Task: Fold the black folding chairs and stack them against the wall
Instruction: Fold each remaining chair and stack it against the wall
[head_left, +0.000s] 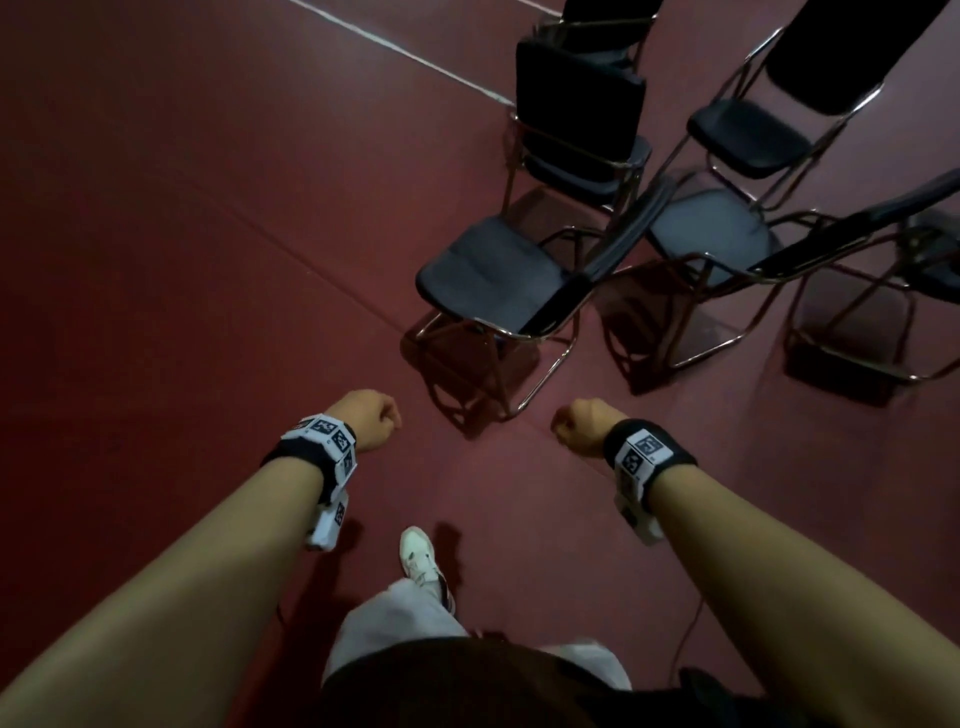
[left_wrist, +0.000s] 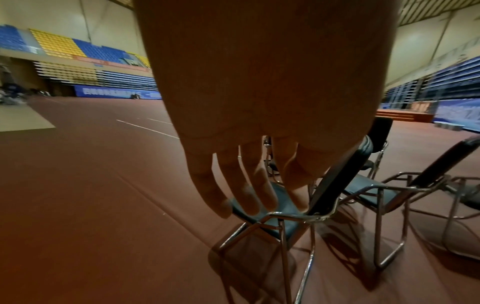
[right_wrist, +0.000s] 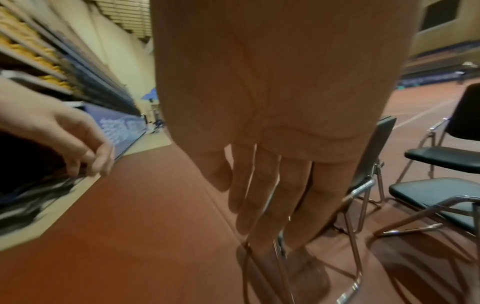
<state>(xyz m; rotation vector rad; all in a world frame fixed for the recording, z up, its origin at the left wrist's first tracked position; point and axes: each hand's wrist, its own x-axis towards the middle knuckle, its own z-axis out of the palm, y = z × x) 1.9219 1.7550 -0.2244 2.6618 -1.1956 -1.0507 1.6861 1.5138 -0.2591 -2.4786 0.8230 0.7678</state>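
A: We see the nearest chair (head_left: 498, 280) unfolded on the red floor (head_left: 182, 234), just beyond our hands; its black seat faces left and its backrest rises on the right.

B: Behind and to the right of it stand further chairs (head_left: 727, 234), all open, their chrome frames close together and some overlapping in the head view. We count at least four more, though the far ones are cut off by the frame.

A: Our left hand (head_left: 371, 418) hangs free near the chair's near left leg, touching nothing. In the left wrist view the fingers (left_wrist: 249, 185) point loosely down, relaxed and holding nothing.

B: Our right hand (head_left: 584, 423) is likewise released, apart from the chair, with its fingers (right_wrist: 262, 191) extended downward in the right wrist view.

A: Each wrist carries a black band with a white marker block (head_left: 332, 441).

B: A white line (head_left: 395, 47) crosses the far floor. Near us are a white shoe (head_left: 418, 558) and pale trousers. Tiered blue and yellow seating (left_wrist: 64, 45) lines the hall's far side.
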